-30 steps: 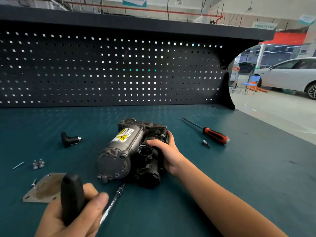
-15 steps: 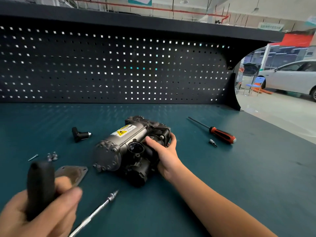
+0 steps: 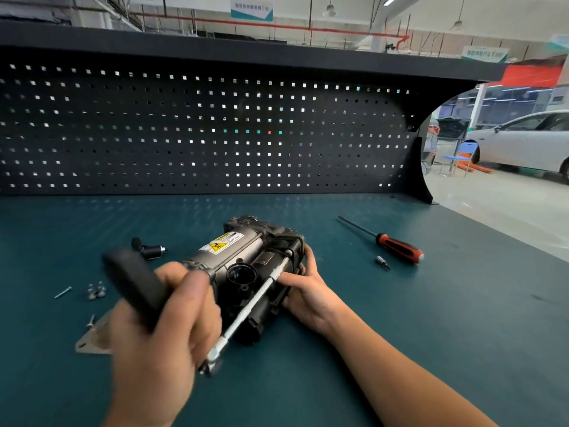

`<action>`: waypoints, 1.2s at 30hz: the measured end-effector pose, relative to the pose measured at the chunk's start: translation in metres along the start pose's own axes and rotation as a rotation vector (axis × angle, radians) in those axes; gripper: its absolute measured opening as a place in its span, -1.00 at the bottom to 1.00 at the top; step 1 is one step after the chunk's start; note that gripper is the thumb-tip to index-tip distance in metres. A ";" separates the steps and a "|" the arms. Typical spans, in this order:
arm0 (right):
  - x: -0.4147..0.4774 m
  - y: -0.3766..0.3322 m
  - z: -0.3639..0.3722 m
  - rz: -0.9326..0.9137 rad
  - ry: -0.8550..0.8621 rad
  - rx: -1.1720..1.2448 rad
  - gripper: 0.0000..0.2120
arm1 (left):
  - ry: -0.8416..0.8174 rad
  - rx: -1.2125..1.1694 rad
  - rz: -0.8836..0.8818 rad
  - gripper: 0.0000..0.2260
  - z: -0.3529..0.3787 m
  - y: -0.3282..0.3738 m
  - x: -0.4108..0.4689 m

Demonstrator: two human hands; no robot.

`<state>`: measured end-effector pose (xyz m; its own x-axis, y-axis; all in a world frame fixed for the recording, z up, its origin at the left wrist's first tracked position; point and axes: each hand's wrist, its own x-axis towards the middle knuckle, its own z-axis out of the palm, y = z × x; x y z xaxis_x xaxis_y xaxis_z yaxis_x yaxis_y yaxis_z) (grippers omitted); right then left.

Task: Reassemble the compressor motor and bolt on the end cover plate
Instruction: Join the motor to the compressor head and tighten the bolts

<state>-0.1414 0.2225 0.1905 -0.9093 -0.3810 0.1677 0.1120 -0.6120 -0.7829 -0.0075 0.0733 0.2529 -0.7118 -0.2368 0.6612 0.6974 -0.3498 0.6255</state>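
A dark pegboard point(image 3: 215, 134) is seen across the back, and a teal bench point(image 3: 431, 318) is spread below it. A white car point(image 3: 523, 143) is parked on the shop floor, far right.

The compressor point(image 3: 240, 254) is laid on its side near the middle of the bench, its yellow warning label turned up. Its right side is gripped by the right hand point(image 3: 308, 291), with the fingers curled over the far edge and the thumb laid just beside the tool's shaft. The left hand point(image 3: 166, 328) is closed round the black handle of a driver point(image 3: 135, 285), held above the bench in front of the compressor and blurred. The driver's long silver shaft is run diagonally over the compressor's dark body, its tip set against a point near the upper right end.

The plate point(image 3: 92, 340) is laid flat on the bench at lower left, apart from the compressor and partly hidden behind the left hand. A red-handled screwdriver point(image 3: 397, 243) is laid to the right, well apart from the compressor. A black elbow fitting point(image 3: 147, 249) is placed left of the compressor. A small bit point(image 3: 382, 261) is found just beside the screwdriver handle. A cluster of bolts point(image 3: 97, 290) and a screw point(image 3: 63, 292) are left at far left.
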 end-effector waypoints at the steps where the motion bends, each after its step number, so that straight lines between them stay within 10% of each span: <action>1: 0.000 0.000 0.001 -0.012 0.021 0.001 -0.32 | -0.007 0.039 -0.011 -0.71 0.010 0.001 -0.001; 23: -0.001 -0.005 0.003 0.068 0.014 0.074 -0.20 | -0.198 0.190 -0.146 -0.67 0.007 -0.027 0.023; 36: 0.000 -0.003 0.001 0.061 0.009 0.113 -0.28 | 0.109 0.137 -0.103 -0.59 0.012 -0.028 0.020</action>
<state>-0.1415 0.2236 0.1939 -0.9030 -0.4138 0.1157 0.2115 -0.6625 -0.7186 -0.0403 0.0892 0.2535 -0.7798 -0.3049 0.5467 0.6197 -0.2527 0.7430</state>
